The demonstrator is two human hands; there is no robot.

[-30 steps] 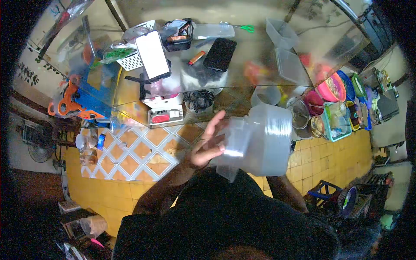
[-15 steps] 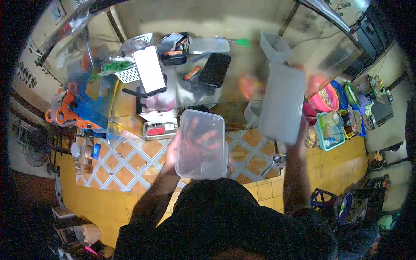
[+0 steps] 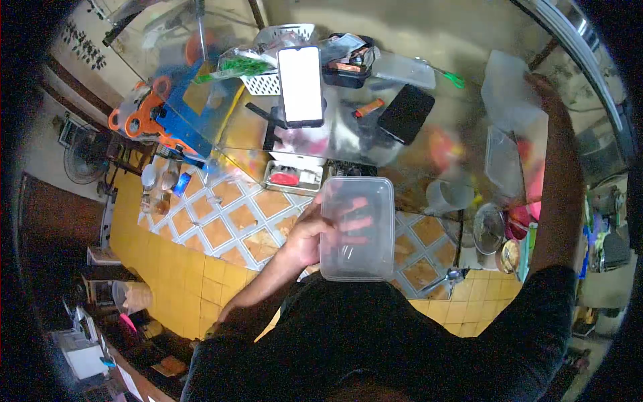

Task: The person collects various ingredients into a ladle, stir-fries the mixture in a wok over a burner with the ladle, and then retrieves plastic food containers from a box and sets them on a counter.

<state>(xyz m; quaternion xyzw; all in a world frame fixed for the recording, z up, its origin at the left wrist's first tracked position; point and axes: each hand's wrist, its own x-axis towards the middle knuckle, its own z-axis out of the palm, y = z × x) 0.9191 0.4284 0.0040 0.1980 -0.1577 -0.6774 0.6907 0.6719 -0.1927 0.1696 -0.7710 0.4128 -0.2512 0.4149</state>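
Observation:
A clear rectangular plastic container (image 3: 358,258) is held in front of my body by my left hand (image 3: 309,236). The thumb is at its near side, and the other fingers show through the plastic. At the upper right, my right hand (image 3: 544,88) is at the right edge of a frosted plastic container (image 3: 510,87), closed on it as far as I can see; its fingers are mostly hidden. Just below that, a clear rectangular lid or box (image 3: 501,161) is on the glass table.
On the glass table stand a lit phone (image 3: 300,87), a dark phone (image 3: 407,114), a white basket (image 3: 260,84), a black tray (image 3: 347,77), a flat clear box (image 3: 402,71) and green-handled scissors (image 3: 454,79). A spoon (image 3: 445,278) lies lower right, and a fan (image 3: 86,157) stands left.
My right hand has gone up and to the far right, away from where it held a frosted plastic piece. My left hand still holds the clear container. The view has swung, shifting the table rightward.

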